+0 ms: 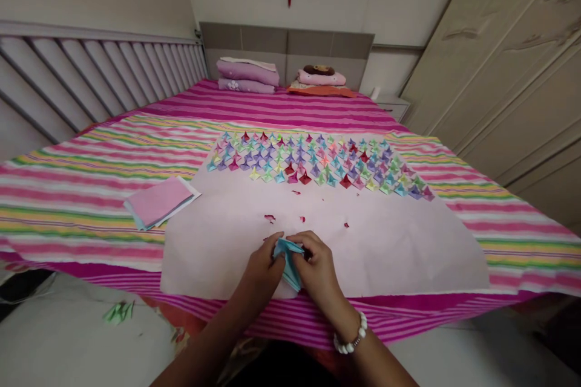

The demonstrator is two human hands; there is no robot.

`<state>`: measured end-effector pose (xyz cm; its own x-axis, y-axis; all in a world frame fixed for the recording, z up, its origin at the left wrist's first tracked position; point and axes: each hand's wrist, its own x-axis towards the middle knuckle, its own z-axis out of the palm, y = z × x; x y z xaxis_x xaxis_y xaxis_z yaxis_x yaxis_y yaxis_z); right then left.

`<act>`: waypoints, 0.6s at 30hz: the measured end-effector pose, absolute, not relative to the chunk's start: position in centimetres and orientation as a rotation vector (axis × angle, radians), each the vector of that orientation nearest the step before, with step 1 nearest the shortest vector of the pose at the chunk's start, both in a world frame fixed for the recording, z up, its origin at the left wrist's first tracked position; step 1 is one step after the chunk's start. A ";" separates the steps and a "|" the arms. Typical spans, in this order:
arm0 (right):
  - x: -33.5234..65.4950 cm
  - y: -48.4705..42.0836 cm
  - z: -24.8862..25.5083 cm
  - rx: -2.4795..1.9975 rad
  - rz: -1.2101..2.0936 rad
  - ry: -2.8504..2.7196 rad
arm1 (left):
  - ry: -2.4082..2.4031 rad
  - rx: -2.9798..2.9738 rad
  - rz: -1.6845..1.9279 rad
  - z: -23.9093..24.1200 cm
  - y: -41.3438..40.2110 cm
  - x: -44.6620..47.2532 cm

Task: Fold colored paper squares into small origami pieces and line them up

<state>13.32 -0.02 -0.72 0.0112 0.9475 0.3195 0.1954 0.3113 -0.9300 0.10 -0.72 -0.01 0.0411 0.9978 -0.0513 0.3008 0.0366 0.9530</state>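
A light-blue paper (pixel 290 271) is seen folded in layers, with peaked flaps at its upper end and a narrow, angled lower end. It is held over the near part of a pale sheet (pixel 399 242) spread on a striped bed (pixel 86 193); whether the sheet is touched cannot be told. The paper's left side is pinched between thumb and curled fingers by the left hand (pixel 265 261), its right side likewise by the right hand (pixel 319 263). Both forearms are stretched forward, angled inward, and a white beaded bracelet (pixel 351 337) is worn on the right wrist.
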 end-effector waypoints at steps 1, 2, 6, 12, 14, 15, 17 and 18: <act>13.3 0.0 -0.8 -1.107 0.838 -1.446 | 1.431 1.402 0.978 -0.1 -0.6 0.1; 13.3 0.0 -0.8 -1.098 0.835 -1.446 | 1.437 1.388 0.972 -0.2 -0.5 0.1; 13.2 -0.2 -0.8 -1.069 0.820 -1.489 | 1.458 1.367 1.005 -0.8 0.2 0.2; 13.2 -0.3 -1.1 -1.074 0.751 -1.562 | 1.477 1.386 1.083 -1.3 0.6 0.6; 13.0 -0.3 -1.2 -1.061 0.719 -1.566 | 1.500 1.380 1.107 -1.1 0.6 0.7; 13.0 -0.4 -1.3 -1.053 0.703 -1.572 | 1.508 1.373 1.113 -1.0 0.5 0.7; 12.8 -0.5 -1.5 -1.038 0.666 -1.600 | 1.521 1.365 1.126 -0.8 0.5 0.8; 12.8 -0.5 -1.6 -1.030 0.646 -1.619 | 1.524 1.366 1.131 -0.8 0.5 0.8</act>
<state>12.79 -0.53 -1.60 -0.0659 0.8721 0.4848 0.2984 0.4809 -0.8244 0.76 0.48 -0.78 -0.1162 0.9932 0.0094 0.2968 0.0257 0.9546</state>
